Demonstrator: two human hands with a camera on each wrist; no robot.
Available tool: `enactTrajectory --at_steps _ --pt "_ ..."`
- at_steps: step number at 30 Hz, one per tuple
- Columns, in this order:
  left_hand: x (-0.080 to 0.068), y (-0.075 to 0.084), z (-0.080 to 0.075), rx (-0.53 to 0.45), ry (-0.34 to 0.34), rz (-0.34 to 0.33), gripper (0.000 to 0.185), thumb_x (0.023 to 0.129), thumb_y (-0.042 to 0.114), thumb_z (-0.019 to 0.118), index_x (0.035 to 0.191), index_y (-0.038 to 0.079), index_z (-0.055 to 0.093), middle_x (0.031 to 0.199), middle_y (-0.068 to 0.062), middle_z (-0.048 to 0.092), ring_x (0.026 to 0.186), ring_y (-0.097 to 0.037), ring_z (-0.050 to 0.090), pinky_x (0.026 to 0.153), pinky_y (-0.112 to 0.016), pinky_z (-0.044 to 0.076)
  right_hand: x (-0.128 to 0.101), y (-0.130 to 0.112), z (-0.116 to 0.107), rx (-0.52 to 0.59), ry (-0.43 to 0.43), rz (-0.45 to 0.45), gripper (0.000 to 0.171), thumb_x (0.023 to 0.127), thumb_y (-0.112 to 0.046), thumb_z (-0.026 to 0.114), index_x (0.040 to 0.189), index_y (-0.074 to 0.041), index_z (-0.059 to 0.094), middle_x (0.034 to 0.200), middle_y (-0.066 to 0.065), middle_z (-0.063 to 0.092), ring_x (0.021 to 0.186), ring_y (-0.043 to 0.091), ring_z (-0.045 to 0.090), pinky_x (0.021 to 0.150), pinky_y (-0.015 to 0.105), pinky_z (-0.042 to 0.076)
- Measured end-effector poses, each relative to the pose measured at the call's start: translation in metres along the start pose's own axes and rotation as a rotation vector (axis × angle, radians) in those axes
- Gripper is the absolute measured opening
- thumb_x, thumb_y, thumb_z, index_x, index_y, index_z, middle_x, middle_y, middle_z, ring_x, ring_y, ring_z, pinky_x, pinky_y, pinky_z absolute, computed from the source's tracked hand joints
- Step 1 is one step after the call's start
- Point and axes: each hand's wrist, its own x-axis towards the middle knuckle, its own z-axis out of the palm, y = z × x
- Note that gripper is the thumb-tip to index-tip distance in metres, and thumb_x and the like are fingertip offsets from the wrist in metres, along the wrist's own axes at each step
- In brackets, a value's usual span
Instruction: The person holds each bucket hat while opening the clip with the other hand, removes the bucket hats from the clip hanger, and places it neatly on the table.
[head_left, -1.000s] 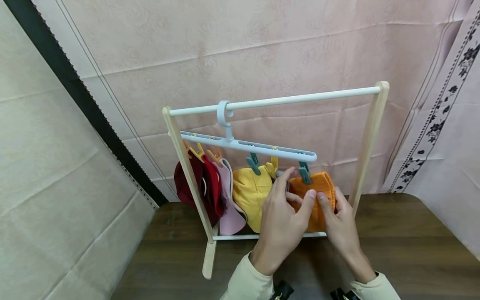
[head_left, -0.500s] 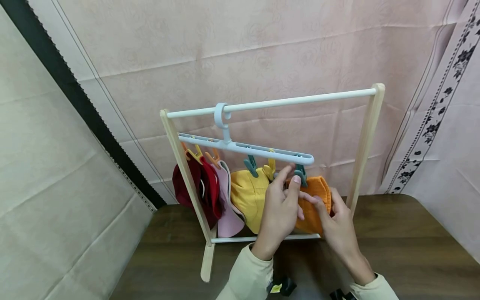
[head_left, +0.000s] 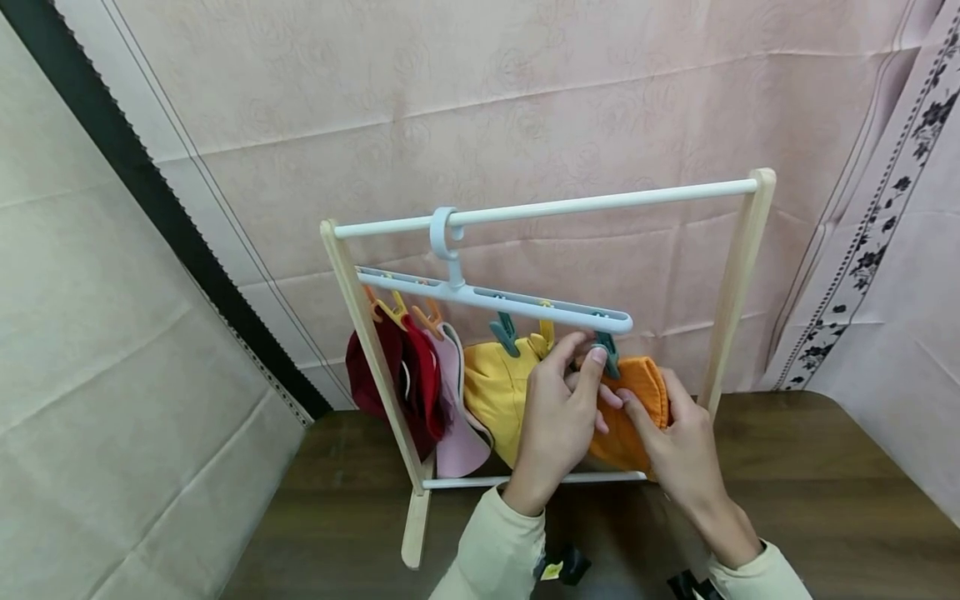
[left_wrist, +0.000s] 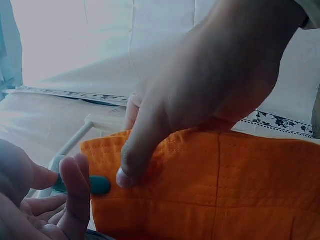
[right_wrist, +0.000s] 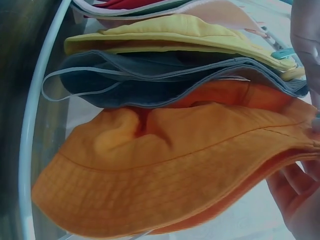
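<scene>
An orange bucket hat (head_left: 621, 440) hangs at the right end of a light blue hanger (head_left: 532, 306). My left hand (head_left: 553, 412) pinches the dark green clip (left_wrist: 100, 185) at the edge of this hat. Further right, my right hand (head_left: 684, 446) grips the hat by its edge; the left wrist view shows its thumb lying flat on the orange cloth. Beside the orange hat hangs a dark blue hat (right_wrist: 130, 80) with a thin cord loop, mostly hidden behind my left hand in the head view.
The hanger hooks over the top bar (head_left: 600, 202) of a wooden-sided rack. A yellow hat (head_left: 495, 392), a pink one (head_left: 459, 446) and dark red ones (head_left: 375, 383) hang leftward from coloured clips. A lower bar (head_left: 468, 482) runs near the brown tabletop (head_left: 795, 500).
My left thumb has risen from the orange hat to the green clip, and the fingers now close on it. My right hand keeps hold of the hat, which sits slightly lower and more tilted.
</scene>
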Motion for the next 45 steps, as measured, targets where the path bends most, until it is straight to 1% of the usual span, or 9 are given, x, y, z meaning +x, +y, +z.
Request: enactTrajectory --at_steps 5,11,18,29,34,37,41,43,45 --pt "0.001 0.001 -0.004 0.024 -0.037 0.014 0.031 0.11 0.017 0.059 0.138 0.007 0.062 0.118 -0.006 0.07 0.067 -0.044 0.068 0.047 -0.026 0.053 0.0 -0.004 -0.001 0.021 -0.01 0.026 0.027 0.098 -0.001 0.073 0.124 -0.002 0.069 0.098 0.014 0.078 0.077 0.006 0.074 0.063 0.018 0.059" --pt "0.003 0.002 -0.009 0.02 -0.052 0.01 0.03 0.11 0.018 0.059 0.137 0.006 0.063 0.109 -0.006 0.068 0.067 -0.041 0.067 0.051 -0.023 0.05 0.001 -0.006 0.001 0.029 -0.008 0.038 0.024 0.099 -0.004 0.073 0.123 -0.003 0.071 0.097 0.015 0.079 0.077 0.006 0.075 0.062 0.019 0.059" --pt "0.005 -0.002 -0.011 -0.009 -0.029 0.011 0.025 0.109 0.018 0.06 0.131 0.006 0.066 0.087 -0.008 0.063 0.065 -0.046 0.061 0.05 -0.022 0.046 0.0 -0.003 0.003 0.021 -0.011 0.026 0.023 0.098 -0.002 0.074 0.12 -0.004 0.072 0.094 0.012 0.079 0.075 0.009 0.074 0.063 0.018 0.059" --pt "0.006 -0.009 -0.013 -0.026 -0.008 0.014 0.024 0.108 0.021 0.062 0.128 0.008 0.069 0.093 -0.012 0.064 0.062 -0.045 0.058 0.057 -0.022 0.048 -0.007 0.002 0.004 0.027 -0.025 0.054 0.018 0.098 -0.003 0.074 0.116 -0.007 0.072 0.089 0.01 0.077 0.07 0.011 0.072 0.059 0.021 0.058" --pt "0.005 -0.01 -0.013 -0.021 -0.014 0.023 0.027 0.108 0.022 0.063 0.131 0.009 0.067 0.104 -0.01 0.067 0.061 -0.043 0.059 0.056 -0.022 0.049 -0.012 0.004 0.005 0.038 -0.01 0.076 0.018 0.099 -0.004 0.073 0.116 -0.008 0.073 0.092 0.01 0.078 0.071 0.011 0.072 0.058 0.022 0.058" --pt "0.003 -0.009 -0.012 0.019 -0.023 0.041 0.03 0.107 0.02 0.064 0.135 0.008 0.065 0.099 -0.011 0.069 0.058 -0.039 0.061 0.053 -0.024 0.05 -0.015 0.006 0.004 0.041 -0.009 0.092 0.017 0.099 -0.005 0.073 0.116 -0.008 0.073 0.092 0.011 0.077 0.071 0.011 0.072 0.058 0.022 0.058" --pt "0.0 -0.007 -0.01 0.108 -0.016 0.078 0.035 0.106 0.018 0.066 0.139 0.007 0.063 0.084 -0.012 0.072 0.054 -0.029 0.066 0.05 -0.026 0.055 -0.021 0.006 0.003 0.028 -0.016 0.127 0.017 0.099 -0.005 0.073 0.116 -0.006 0.073 0.093 0.011 0.077 0.071 0.009 0.071 0.058 0.023 0.059" --pt "-0.002 -0.007 -0.008 0.155 0.004 0.115 0.038 0.105 0.016 0.067 0.142 0.006 0.062 0.092 -0.01 0.074 0.059 -0.02 0.071 0.053 -0.026 0.058 -0.023 0.007 0.002 0.016 -0.006 0.137 0.017 0.098 -0.005 0.074 0.115 -0.005 0.073 0.093 0.011 0.077 0.072 0.008 0.071 0.059 0.022 0.059" --pt "-0.004 -0.009 -0.006 0.196 0.033 0.175 0.041 0.105 0.015 0.067 0.144 0.005 0.06 0.109 -0.01 0.073 0.067 -0.015 0.074 0.057 -0.025 0.06 -0.024 0.007 0.0 0.01 0.007 0.143 0.016 0.098 -0.005 0.075 0.114 -0.006 0.074 0.093 0.011 0.077 0.072 0.008 0.071 0.059 0.022 0.058"
